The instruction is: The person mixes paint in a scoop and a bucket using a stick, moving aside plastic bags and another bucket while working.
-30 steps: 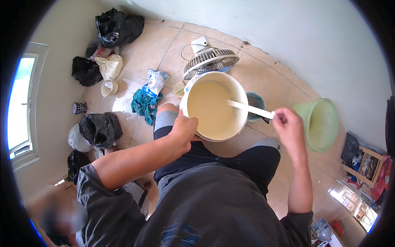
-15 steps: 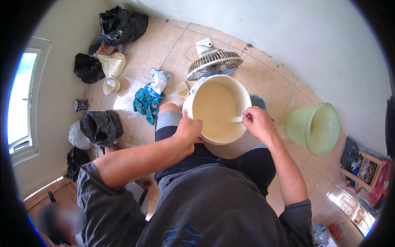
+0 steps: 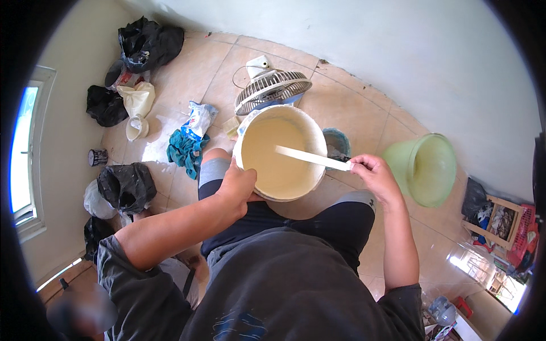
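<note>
A white bucket [image 3: 313, 128] of pale cream, smooth liquid [image 3: 264, 133] is in front of me, over my knees. My left hand [image 3: 237, 184] grips its near left rim, with the thumb on the edge. A flat white stick [image 3: 313, 157] is pinched by its right end between the fingers of my right hand [image 3: 375, 177], to the right of the bucket. The stick crosses above the right rim, and its other end is over the liquid. Whether that end touches the surface I cannot tell.
Beyond the bucket lies a fan [image 3: 273, 91]. A smaller blue-grey bucket [image 3: 335, 136] and a large green tub [image 3: 429, 170] stand to the right. Leftward are a teal cloth [image 3: 185, 148], a plastic packet [image 3: 200, 118] and black bags [image 3: 151, 45]. Another person [image 3: 82, 310] is at lower left.
My right hand has moved right, drawing the white stick up so that much more of it shows. My left hand stays on the rim. The whole view has shifted slightly.
</note>
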`<state>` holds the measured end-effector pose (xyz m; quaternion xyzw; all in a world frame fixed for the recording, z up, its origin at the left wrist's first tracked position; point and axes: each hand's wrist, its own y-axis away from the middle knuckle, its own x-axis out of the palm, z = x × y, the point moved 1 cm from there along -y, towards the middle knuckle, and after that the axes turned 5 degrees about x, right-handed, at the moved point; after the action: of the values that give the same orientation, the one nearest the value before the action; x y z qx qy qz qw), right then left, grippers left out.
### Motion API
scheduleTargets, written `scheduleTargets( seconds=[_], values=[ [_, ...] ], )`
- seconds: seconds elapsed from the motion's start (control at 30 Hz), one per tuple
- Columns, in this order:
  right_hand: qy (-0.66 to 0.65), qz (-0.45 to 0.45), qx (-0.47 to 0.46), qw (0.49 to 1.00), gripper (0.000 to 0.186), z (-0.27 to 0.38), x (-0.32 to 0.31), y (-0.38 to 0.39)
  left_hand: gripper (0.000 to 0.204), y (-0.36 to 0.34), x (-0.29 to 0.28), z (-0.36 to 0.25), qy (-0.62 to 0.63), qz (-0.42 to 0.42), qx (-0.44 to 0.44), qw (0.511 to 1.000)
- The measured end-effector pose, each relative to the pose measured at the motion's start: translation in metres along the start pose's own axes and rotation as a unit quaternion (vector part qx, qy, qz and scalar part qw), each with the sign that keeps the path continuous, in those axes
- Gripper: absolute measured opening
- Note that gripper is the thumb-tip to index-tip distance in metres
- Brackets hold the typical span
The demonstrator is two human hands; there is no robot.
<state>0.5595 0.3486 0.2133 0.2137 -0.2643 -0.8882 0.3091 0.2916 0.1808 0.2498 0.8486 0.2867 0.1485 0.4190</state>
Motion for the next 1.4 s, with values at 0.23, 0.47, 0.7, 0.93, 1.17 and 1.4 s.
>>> scheduleTargets(
  seconds=[0.23, 0.47, 0.7, 0.93, 1.17, 1.4],
  values=[
    [-0.071, -0.027, 0.019, 0.997, 0.013, 0.012, -0.039, 0.032, 0.057, 0.003, 0.0, -0.005, -0.004, 0.011, -0.002, 1.0],
    [-0.017, -0.124, 0.0, 0.992, 0.013, 0.014, -0.088, 0.06, 0.061, 0.004, -0.004, -0.005, 0.015, 0.031, -0.006, 0.999],
    [0.215, -0.233, -0.07, 0.946, 0.013, 0.002, -0.07, 0.042, 0.058, -0.001, -0.006, -0.001, -0.008, 0.016, -0.02, 1.0],
    [0.362, -0.296, -0.162, 0.869, 0.011, -0.013, -0.025, 0.012, 0.056, -0.003, -0.008, 0.003, 0.001, 0.028, -0.014, 1.0],
    [0.422, -0.286, -0.184, 0.84, 0.012, -0.016, -0.005, -0.002, 0.057, -0.008, -0.013, 0.006, 0.018, 0.044, -0.024, 0.999],
    [0.481, -0.268, -0.173, 0.817, 0.016, -0.029, 0.014, -0.019, 0.057, -0.009, -0.014, 0.008, 0.023, 0.035, -0.027, 0.999]
  ],
)
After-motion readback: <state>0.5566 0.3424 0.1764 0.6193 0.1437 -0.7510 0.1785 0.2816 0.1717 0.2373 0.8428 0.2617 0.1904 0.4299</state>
